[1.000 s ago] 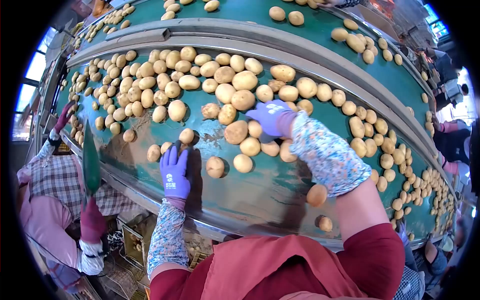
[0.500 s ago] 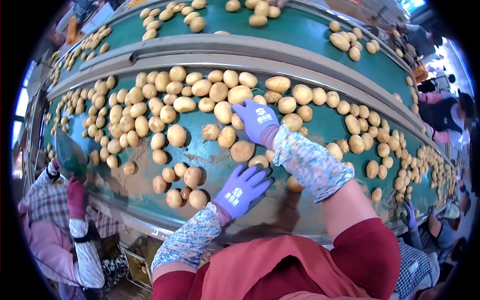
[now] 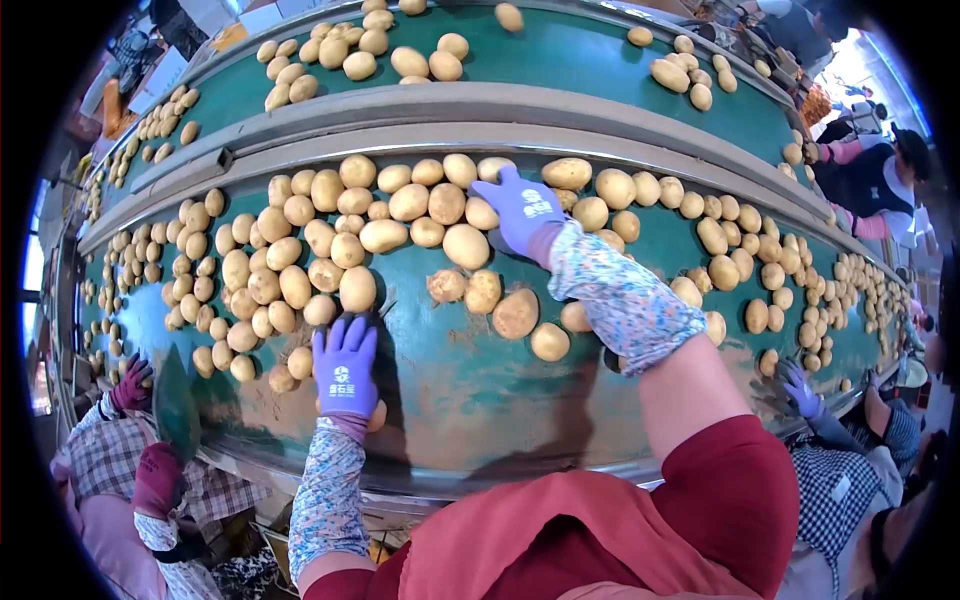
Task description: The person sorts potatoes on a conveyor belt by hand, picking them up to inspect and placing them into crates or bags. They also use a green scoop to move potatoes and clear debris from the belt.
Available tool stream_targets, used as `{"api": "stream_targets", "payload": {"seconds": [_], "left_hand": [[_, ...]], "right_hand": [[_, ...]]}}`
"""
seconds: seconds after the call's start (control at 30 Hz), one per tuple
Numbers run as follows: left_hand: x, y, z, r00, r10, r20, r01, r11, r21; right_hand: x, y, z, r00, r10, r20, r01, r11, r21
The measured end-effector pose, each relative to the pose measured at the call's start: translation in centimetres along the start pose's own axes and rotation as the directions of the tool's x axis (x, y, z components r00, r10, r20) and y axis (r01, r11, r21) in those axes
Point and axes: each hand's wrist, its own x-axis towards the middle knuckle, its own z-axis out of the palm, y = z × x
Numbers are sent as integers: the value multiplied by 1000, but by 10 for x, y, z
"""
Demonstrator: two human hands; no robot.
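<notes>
My left hand [image 3: 345, 370], in a purple glove with white print, lies palm down over potatoes on the near green conveyor belt [image 3: 460, 370]. Its fingers are stretched out, and a potato [image 3: 377, 415] partly shows beside its wrist. My right hand [image 3: 522, 212], gloved alike, reaches to the far side of the belt with thumb and fingers apart. It touches or hovers just beside a potato [image 3: 482, 213] in the dense row; what lies beneath its palm is hidden. Below it sit a large brownish potato [image 3: 516, 313] and a smaller pale potato [image 3: 550, 342].
Beyond a metal divider [image 3: 400, 110] runs a second green belt [image 3: 570, 65] with more potatoes. At left, a co-worker's dark red gloves [image 3: 158, 478] are beside a dark green sheet-like thing [image 3: 178, 405]. Another person's purple-gloved hand [image 3: 800, 388] rests at the belt's right edge.
My left hand has moved left onto potatoes near the belt's front. My right hand has shifted slightly farther across the belt. The left co-worker's hands have moved apart and the green thing is lower.
</notes>
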Motion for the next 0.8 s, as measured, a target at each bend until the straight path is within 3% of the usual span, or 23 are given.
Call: {"api": "stream_targets", "payload": {"seconds": [0.03,0.07,0.1,0.17,0.2,0.23,0.27,0.3,0.33,0.43,0.47,0.53,0.57,0.63,0.67,0.77,0.8], "left_hand": [[-3,-16,4,1000,-29,-7,29,999,27],[-7,-36,4,999,-42,-24,42,999,7],[-15,-49,4,997,-64,-33,63,998,-12],[-27,-66,-2,996,-86,-39,87,996,31],[-33,-72,-8,993,-114,-37,115,993,12],[-35,-75,-15,988,-143,-50,143,990,-6],[-36,-73,-26,981,-172,-90,166,984,-67],[-40,-73,-32,971,-205,-125,189,973,-132],[-53,-82,-18,959,-219,-178,193,969,-151],[-55,-55,-31,963,-249,-101,193,903,-384],[-54,-43,-39,987,-151,-61,114,909,-402],[-56,-21,-43,997,38,-60,-59,907,-416],[-60,-14,-37,989,123,-85,-147,902,-405],[-62,-8,-29,968,242,-66,-247,873,-421],[-64,-15,-28,959,283,9,-259,890,-376],[-70,-44,-29,985,165,59,-142,949,-280],[-71,-62,-21,981,178,72,-160,966,-202]], "right_hand": [[-6,-3,-9,996,78,-33,-71,981,181],[41,46,42,970,-42,-238,76,988,134],[33,50,23,874,87,-477,181,854,488],[14,72,-48,893,432,-127,-111,485,868],[2,90,-65,885,466,5,21,-51,998],[0,107,-63,759,451,-469,-50,759,649],[-8,139,-67,806,516,-288,-502,855,128],[-16,185,-41,865,472,-172,-478,878,4],[-32,180,-19,899,300,-319,-371,910,-188],[-51,132,-44,917,390,-85,-373,912,171],[-55,120,-39,901,429,65,-432,874,221],[-68,90,-28,940,315,134,-337,918,209],[-78,72,-17,985,159,73,-169,974,149],[-85,28,-21,983,-32,179,-33,938,345],[-78,20,-14,967,-159,198,53,889,455],[-35,6,-14,989,150,9,-90,543,835],[-18,-4,-12,955,269,-125,18,367,930]]}}
